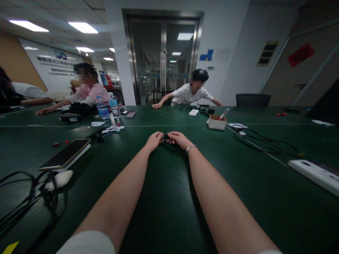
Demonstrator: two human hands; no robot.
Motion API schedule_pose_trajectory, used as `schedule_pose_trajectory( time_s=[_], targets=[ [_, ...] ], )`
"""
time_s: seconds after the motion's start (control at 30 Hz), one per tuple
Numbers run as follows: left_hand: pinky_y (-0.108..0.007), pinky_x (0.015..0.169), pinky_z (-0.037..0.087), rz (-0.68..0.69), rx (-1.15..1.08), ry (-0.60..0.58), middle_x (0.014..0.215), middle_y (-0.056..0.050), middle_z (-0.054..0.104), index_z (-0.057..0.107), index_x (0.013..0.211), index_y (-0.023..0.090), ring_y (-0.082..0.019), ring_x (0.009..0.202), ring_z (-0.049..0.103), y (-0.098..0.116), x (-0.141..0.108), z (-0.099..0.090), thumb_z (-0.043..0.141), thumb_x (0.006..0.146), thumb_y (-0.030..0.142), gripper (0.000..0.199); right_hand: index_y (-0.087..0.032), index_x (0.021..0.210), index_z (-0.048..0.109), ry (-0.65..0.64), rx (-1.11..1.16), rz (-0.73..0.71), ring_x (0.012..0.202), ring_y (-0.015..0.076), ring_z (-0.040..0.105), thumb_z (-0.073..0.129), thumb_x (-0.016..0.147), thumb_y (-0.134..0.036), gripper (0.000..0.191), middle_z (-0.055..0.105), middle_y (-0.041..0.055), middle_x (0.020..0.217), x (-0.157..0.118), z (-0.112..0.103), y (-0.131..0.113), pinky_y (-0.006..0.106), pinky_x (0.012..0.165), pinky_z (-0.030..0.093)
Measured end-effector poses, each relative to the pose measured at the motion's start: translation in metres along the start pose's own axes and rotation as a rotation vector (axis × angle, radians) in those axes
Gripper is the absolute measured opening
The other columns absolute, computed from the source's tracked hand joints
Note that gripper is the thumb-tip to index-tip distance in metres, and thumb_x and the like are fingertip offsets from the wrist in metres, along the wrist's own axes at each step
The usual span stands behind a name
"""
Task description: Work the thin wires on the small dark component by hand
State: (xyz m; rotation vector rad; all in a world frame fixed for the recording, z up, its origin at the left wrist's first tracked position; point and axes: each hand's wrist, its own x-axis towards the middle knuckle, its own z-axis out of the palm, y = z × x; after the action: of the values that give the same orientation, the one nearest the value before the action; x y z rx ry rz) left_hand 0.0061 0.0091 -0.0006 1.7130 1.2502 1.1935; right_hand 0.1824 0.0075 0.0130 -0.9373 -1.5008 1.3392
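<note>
Both my arms stretch forward over the dark green table (pixel 169 197). Between my fingertips is a small black object (pixel 166 136), too small to make out in detail. My left hand (pixel 154 141) pinches its left end, and my right hand (pixel 180 139), with a silver bangle at the wrist, grips its right end. The fingers of both hands are bent and nearly meet around it, just above or on the tabletop.
Left: a phone (pixel 66 154), a white mouse (pixel 60 179), black cables (pixel 50 197) and bottles (pixel 102 108). Right: a small box (pixel 217 122), more cables (pixel 267 141) and a power strip (pixel 315 173). Across the table, a person (pixel 194 92) leans forward; others sit at the left.
</note>
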Motion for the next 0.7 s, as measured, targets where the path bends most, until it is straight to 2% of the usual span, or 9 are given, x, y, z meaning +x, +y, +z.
schedule_pose_trajectory(
  time_s=[0.7],
  targets=[
    [-0.022,0.059,0.041,-0.003,-0.055,0.029,0.074,-0.002,0.061,0.062,0.088,0.016,-0.01,0.061,0.052,0.0097,-0.0057,0.001,0.051,0.082,0.026,0.016,-0.011,0.092,0.065,0.0,-0.012,0.001,0.046,0.0046,0.051,0.06,0.086,-0.016,0.01,0.067,0.0026,0.062,-0.001,0.0009,-0.0014,0.013,0.047,0.043]
  ],
)
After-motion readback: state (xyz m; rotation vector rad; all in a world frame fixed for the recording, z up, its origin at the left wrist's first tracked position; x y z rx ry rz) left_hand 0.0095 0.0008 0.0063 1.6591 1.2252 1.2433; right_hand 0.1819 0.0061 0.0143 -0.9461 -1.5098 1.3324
